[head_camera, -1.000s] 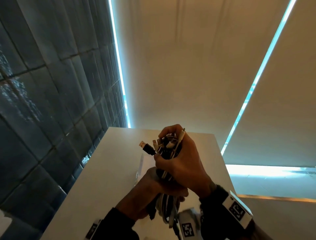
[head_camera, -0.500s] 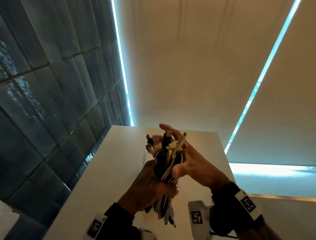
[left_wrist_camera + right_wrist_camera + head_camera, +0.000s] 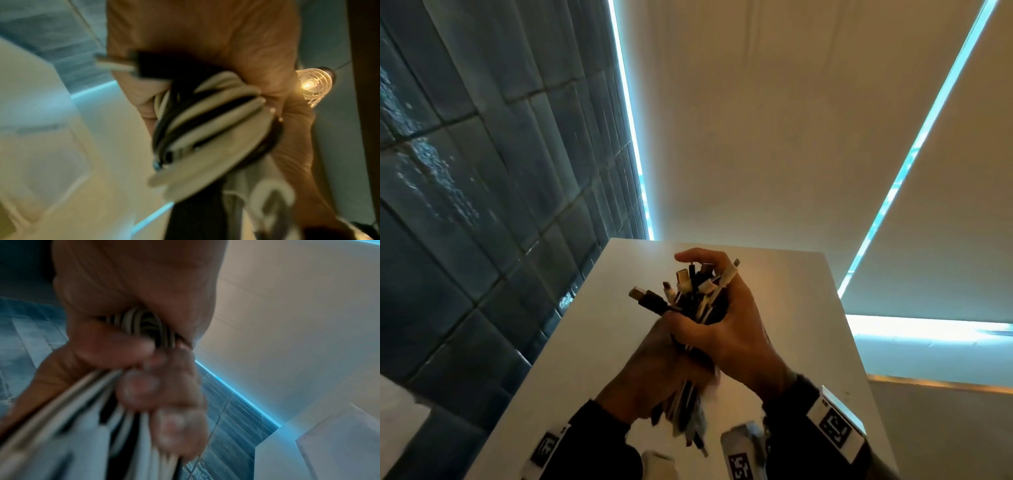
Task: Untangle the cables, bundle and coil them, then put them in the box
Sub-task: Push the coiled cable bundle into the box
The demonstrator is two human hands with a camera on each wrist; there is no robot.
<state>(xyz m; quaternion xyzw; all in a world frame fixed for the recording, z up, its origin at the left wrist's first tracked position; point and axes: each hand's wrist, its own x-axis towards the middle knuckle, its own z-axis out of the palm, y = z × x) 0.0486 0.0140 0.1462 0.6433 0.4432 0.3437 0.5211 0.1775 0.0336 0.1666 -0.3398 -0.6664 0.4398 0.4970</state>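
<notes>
**Cables gathered in both fists above the table**

My left hand (image 3: 650,373) curls round the lower part of the cable bundle (image 3: 695,301); my right hand (image 3: 726,329) wraps the upper part, index finger lifted off the fanned plugs (image 3: 681,277). To bundle well, I judge the ends should be evened before coiling tightly. The white table (image 3: 791,294) beyond leaves open room; its far edge meets the blinds (image 3: 774,137). No box shows.
</notes>
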